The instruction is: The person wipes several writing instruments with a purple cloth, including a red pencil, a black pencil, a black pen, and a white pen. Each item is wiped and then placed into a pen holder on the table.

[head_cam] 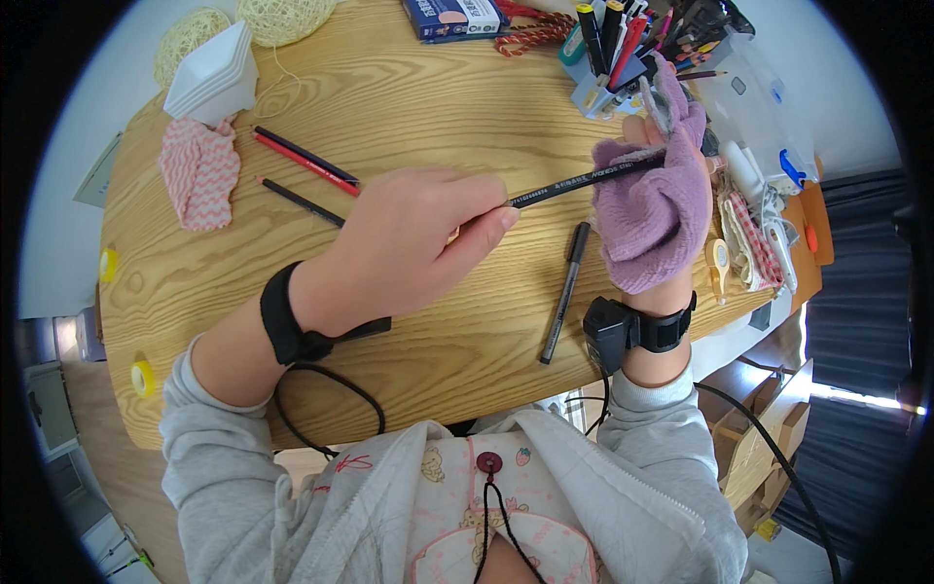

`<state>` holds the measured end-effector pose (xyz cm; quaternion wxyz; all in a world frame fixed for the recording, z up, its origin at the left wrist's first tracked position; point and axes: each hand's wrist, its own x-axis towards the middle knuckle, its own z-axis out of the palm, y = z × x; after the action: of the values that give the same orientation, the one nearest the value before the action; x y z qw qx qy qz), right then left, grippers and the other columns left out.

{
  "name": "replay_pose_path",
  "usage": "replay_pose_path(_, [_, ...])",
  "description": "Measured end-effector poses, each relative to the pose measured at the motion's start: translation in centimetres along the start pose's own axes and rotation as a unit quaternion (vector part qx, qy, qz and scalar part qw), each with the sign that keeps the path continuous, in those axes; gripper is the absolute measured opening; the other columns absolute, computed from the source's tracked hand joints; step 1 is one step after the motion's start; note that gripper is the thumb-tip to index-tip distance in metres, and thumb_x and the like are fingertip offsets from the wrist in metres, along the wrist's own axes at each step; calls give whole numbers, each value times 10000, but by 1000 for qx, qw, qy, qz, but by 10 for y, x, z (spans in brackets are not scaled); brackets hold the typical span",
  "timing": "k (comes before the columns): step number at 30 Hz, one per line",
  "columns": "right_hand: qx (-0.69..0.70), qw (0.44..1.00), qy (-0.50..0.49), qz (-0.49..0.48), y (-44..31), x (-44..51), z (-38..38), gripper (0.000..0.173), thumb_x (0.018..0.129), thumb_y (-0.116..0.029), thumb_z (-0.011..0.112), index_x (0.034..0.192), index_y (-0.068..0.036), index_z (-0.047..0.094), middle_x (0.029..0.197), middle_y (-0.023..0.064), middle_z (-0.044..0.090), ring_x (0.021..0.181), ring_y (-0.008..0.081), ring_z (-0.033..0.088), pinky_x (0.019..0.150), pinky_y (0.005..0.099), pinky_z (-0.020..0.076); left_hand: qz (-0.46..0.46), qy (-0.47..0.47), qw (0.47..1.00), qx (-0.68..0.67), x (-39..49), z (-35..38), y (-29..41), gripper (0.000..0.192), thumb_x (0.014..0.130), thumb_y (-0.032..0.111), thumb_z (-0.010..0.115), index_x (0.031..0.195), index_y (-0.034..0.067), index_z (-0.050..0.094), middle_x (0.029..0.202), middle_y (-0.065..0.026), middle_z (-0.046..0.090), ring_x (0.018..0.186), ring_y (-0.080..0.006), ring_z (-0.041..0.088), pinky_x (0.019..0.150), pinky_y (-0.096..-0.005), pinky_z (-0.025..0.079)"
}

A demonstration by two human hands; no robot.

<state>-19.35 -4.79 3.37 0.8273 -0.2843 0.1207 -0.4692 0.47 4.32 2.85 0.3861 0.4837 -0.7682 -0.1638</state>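
Observation:
My left hand (pixel 423 233) pinches one end of a black pencil (pixel 569 187) between thumb and fingers. The pencil slants up to the right, its other end lying in the folds of a purple towelling cloth (pixel 646 230). That cloth is draped over my right hand (pixel 635 131), which grips it about the pencil; most of the hand is hidden. A grey-and-black capped pen (pixel 565 292) lies on the table between my wrists. Beyond my left hand rest a red pencil (pixel 310 162), a black pencil (pixel 299 142) and another dark pencil (pixel 299 198).
Around the wooden table (pixel 408 95) are a pink-striped cloth (pixel 198 179), stacked white bowls (pixel 215 77), a ball of pale yarn (pixel 284 18) and yellow tape rolls (pixel 143 378). A full pen holder (pixel 591 91) stands beyond my right hand. Black cables (pixel 781 452) trail from my wristbands.

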Motion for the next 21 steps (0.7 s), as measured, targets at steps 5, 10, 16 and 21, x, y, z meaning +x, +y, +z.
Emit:
replay_pose_path(5, [-22,999,10,-44,3,4,-2,303,832,-255,546,978,5,495,898,109,571,878,243,555,759,348,456,-2,1,1000,6,1,0,-1,170,816,145,520,690,40,474,580,-117,476,543,-302,482,466,-383,343])
replay_pose_path(10, [-216,974,23,-58,13,7,6,306,857,-277,524,983,0,495,887,116,586,866,229,586,753,354,481,-13,8,1000,6,-1,1,-3,156,812,140,520,698,43,475,586,-120,478,555,-307,489,473,-386,351])
replay_pose_path(16, [-265,962,-61,14,26,3,11,238,841,-200,577,983,-13,537,890,61,602,858,174,594,785,307,466,23,37,999,-1,0,3,-5,120,777,135,543,717,46,489,615,-111,507,597,-308,513,503,-383,383])
replay_pose_path(21, [-352,929,-108,38,25,-3,11,215,795,-162,640,954,-29,585,885,15,611,822,102,564,738,250,447,28,-5,1000,-3,0,-1,-5,81,760,104,561,739,54,502,639,-107,520,620,-300,522,514,-378,391])
